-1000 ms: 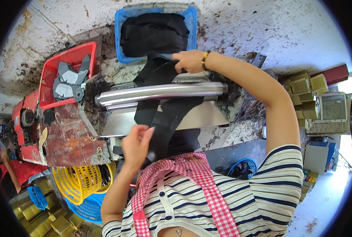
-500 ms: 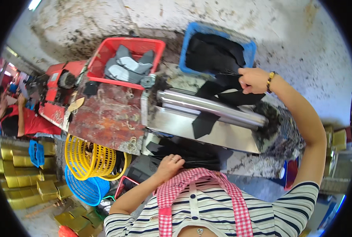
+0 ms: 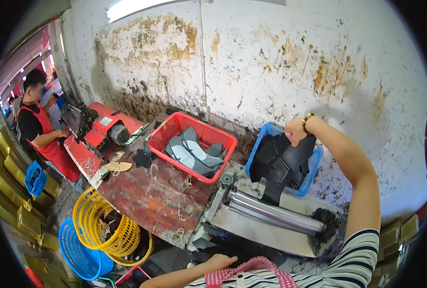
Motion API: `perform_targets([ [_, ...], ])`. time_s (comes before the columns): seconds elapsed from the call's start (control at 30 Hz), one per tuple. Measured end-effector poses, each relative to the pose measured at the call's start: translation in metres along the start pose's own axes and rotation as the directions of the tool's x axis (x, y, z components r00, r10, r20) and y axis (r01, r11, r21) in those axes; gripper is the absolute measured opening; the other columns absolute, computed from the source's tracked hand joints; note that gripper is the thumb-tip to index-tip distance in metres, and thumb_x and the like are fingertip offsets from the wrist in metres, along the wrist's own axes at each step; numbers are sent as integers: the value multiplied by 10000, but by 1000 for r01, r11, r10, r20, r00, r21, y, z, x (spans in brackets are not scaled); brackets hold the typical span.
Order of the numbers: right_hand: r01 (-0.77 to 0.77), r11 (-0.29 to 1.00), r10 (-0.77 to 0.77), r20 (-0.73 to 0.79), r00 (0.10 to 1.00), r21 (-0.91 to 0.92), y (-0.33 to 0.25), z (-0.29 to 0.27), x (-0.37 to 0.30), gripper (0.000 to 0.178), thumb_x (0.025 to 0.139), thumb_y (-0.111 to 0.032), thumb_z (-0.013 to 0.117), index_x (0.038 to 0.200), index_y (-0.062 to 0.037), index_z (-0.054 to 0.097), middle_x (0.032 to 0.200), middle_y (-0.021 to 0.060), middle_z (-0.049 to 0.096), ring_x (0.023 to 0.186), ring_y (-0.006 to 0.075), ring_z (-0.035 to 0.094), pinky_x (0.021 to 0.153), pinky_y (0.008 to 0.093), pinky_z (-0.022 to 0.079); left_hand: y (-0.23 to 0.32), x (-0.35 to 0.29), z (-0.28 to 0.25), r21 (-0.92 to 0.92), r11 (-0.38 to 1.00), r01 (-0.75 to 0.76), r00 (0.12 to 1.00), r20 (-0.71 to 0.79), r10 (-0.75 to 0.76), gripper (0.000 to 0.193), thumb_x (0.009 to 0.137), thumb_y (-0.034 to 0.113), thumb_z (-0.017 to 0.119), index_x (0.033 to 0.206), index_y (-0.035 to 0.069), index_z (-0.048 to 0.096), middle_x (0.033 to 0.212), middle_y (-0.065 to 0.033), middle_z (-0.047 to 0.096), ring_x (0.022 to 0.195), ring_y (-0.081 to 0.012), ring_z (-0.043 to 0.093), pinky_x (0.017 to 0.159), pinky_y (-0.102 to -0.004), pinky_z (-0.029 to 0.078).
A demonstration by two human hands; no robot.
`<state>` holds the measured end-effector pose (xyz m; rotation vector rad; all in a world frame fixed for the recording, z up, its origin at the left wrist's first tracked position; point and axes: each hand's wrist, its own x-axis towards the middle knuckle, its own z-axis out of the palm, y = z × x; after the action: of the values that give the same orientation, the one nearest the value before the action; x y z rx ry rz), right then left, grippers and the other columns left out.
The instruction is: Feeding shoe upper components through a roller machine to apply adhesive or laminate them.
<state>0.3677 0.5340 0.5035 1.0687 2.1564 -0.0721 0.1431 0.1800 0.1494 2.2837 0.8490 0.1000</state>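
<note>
My right hand (image 3: 297, 132) is at the upper right, over the blue basket (image 3: 314, 165). Its fingers are closed on flat black cut pieces (image 3: 283, 161), which hang down toward the metal roller (image 3: 276, 213). More dark pieces lie in the basket under them. Low in the middle, close to my apron, my left hand (image 3: 220, 262) is curled at a stack of black cut pieces (image 3: 252, 247). Part of its grip is hidden. The shiny roller lies across a pale metal plate (image 3: 242, 223) between the stack and the basket.
A red basket (image 3: 228, 139) of grey pieces stands on the worn red tabletop (image 3: 160, 201). Yellow (image 3: 96, 225) and blue (image 3: 81, 252) round baskets are at the lower left. Beyond them a person in a red apron (image 3: 55, 134) works by a red machine (image 3: 105, 129). A stained wall rises behind.
The view has tilted up toward the wall. My right hand has gone from beside the basket to above it with black pieces. Pieces that lay across the roller and plate have been drawn back.
</note>
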Motion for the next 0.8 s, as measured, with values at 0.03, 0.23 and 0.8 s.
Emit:
perform_targets([
  [0.03,-34,987,23,-71,997,-158,-9,-22,3,218,619,-234,670,744,-55,673,737,122,647,713,247,622,626,354,485,-4,3,2,70,995,-76,997,22,74,277,779,146,475,1053,115,495,769,-140,616,692,-324,623,535,-423,496],
  [0.23,-30,982,-78,-544,835,-187,-60,-126,59,140,618,-126,574,714,-28,603,781,155,619,745,323,606,639,407,492,0,3,4,40,996,-77,991,-107,80,230,779,132,476,1004,93,503,799,-137,609,741,-314,619,556,-416,504],
  [0.8,413,752,-58,-574,817,513,-75,138,0,309,785,-209,581,1038,-38,538,761,73,609,702,193,594,651,299,467,57,19,-132,-392,916,84,986,-99,-133,223,754,218,669,888,49,617,716,-102,624,659,-147,602,570,-296,475],
])
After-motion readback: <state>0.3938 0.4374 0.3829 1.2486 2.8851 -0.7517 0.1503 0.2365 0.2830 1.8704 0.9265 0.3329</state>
